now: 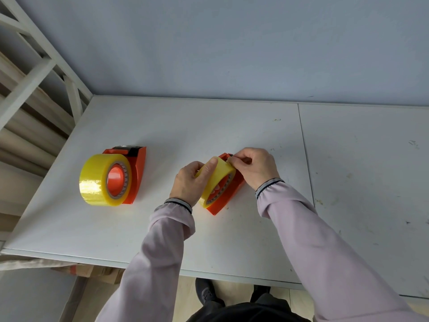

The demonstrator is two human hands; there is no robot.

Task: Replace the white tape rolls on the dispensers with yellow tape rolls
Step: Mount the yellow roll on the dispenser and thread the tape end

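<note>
Two orange tape dispensers lie on the white table (209, 126). The left dispenser (138, 173) carries a fat yellow tape roll (97, 182) and nobody touches it. The right dispenser (228, 197) holds a thinner yellow tape roll (221, 169). My left hand (190, 182) grips that roll from the left, thumb across its top. At the roll's upper right edge, near the dispenser's cutter end, my right hand (255, 167) pinches the tape end. No white roll is in view.
A white metal frame (44, 66) with cardboard tubes behind it stands at the far left. The wall rises right behind the table. A seam (306, 159) splits the tabletop to the right of my hands. Cardboard boxes (92, 273) sit below the near edge.
</note>
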